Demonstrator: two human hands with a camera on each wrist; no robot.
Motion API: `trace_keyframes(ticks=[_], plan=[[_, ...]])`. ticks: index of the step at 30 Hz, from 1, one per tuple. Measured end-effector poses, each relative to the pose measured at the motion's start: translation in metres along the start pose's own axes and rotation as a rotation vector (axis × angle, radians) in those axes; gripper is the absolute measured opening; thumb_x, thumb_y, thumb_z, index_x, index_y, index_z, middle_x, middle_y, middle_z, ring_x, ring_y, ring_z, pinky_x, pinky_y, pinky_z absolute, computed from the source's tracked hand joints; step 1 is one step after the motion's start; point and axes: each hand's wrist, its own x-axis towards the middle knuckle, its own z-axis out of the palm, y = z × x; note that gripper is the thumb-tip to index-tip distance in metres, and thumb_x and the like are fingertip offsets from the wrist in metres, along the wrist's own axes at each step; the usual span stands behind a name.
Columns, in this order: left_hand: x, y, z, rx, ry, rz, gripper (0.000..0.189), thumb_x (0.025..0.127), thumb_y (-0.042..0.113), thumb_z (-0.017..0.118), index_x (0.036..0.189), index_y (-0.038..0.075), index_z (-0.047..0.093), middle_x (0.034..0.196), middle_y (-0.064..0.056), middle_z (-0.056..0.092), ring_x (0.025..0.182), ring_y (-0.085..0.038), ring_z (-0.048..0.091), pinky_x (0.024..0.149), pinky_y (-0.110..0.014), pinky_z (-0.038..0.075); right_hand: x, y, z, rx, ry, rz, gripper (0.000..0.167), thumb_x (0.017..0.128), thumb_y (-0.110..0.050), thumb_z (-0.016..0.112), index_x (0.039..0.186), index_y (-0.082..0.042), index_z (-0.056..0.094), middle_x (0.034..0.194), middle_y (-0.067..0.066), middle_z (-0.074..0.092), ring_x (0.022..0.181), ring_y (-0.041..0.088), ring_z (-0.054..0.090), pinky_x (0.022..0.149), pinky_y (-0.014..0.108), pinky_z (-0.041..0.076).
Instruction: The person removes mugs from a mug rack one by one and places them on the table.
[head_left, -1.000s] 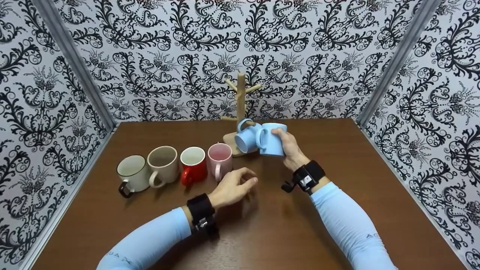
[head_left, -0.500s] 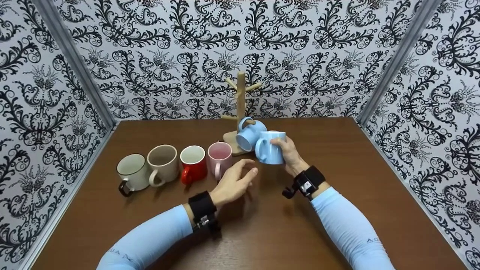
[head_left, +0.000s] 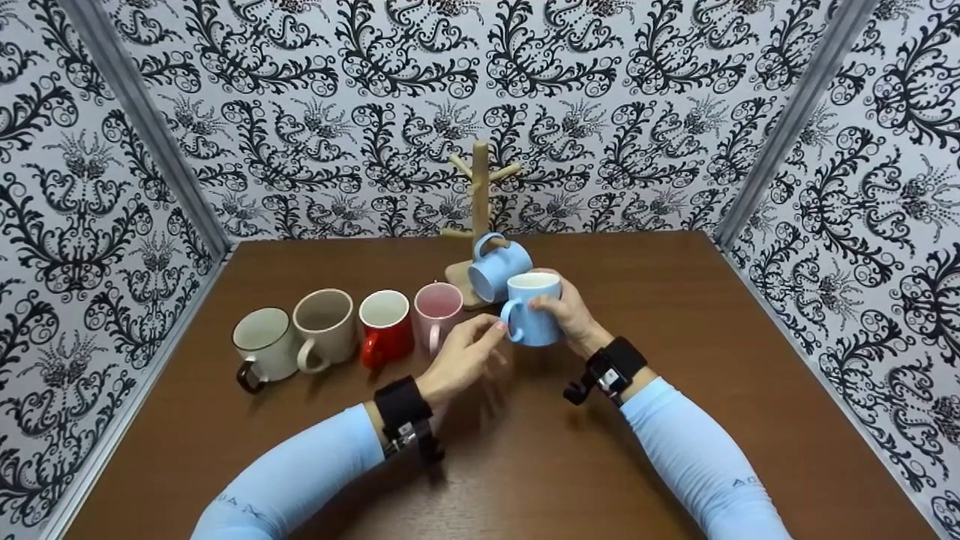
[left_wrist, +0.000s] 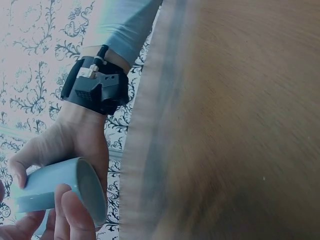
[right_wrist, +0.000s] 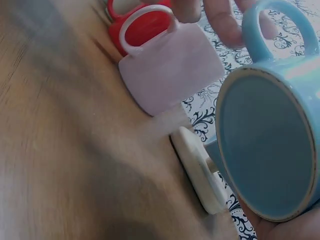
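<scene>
In the head view my right hand (head_left: pixel 574 315) grips a light blue mug (head_left: pixel 536 330) by its body, thumb at the front. The mug is upright above the table, handle to the left, and its underside shows in the right wrist view. My left hand (head_left: pixel 457 360) has its fingertips at that mug's handle (right_wrist: pixel 252 35); whether they press on it is hard to tell. Just behind, another light blue mug (head_left: pixel 502 270) hangs tilted by its handle on a low peg of the wooden mug tree (head_left: pixel 480 195).
On the left of the brown table (head_left: pixel 600 465) stand a pink mug (head_left: pixel 439 304), a red mug (head_left: pixel 390 337), a beige mug (head_left: pixel 330 330) and a white mug with dark rim and handle (head_left: pixel 270 352). Patterned walls (head_left: pixel 405 112) enclose the back and sides.
My right hand has brought the light blue mug down and left, away from the mug tree, tipping its rim toward the camera. My left fingertips have come up to its handle.
</scene>
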Motion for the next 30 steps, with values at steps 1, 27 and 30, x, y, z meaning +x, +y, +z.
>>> trace_keyframes(ticks=[1, 27, 30], plan=[[0.000, 0.000, 0.000, -0.015, 0.005, -0.002, 0.035, 0.118, 0.026, 0.056, 0.133, -0.002, 0.070, 0.102, -0.017, 0.075, 0.077, -0.031, 0.076, 0.068, -0.044, 0.064, 0.000, 0.001, 0.000, -0.003, -0.007, -0.006, 0.066, 0.084, -0.011, 0.073, 0.147, 0.004, 0.055, 0.116, -0.005, 0.074, 0.107, 0.013, 0.068, 0.099, 0.028, 0.054], [0.009, 0.010, 0.005, -0.389, -0.300, -0.487, 0.056, 0.118, 0.057, 0.035, 0.079, 0.018, 0.046, 0.071, 0.008, 0.043, 0.052, -0.006, 0.028, 0.049, -0.026, 0.020, -0.003, 0.009, 0.002, 0.014, -0.339, -0.139, 0.080, 0.080, -0.018, 0.087, 0.141, 0.016, 0.047, 0.114, -0.007, 0.076, 0.105, 0.009, 0.071, 0.095, 0.023, 0.057], [0.009, 0.012, 0.004, -0.423, -0.309, -0.518, 0.053, 0.118, 0.051, 0.036, 0.077, 0.019, 0.044, 0.068, 0.009, 0.039, 0.050, -0.005, 0.027, 0.048, -0.024, 0.018, -0.001, 0.008, 0.002, 0.010, -0.383, -0.180, 0.095, 0.080, -0.029, 0.096, 0.140, 0.022, 0.043, 0.116, -0.007, 0.076, 0.108, 0.008, 0.070, 0.097, 0.023, 0.056]])
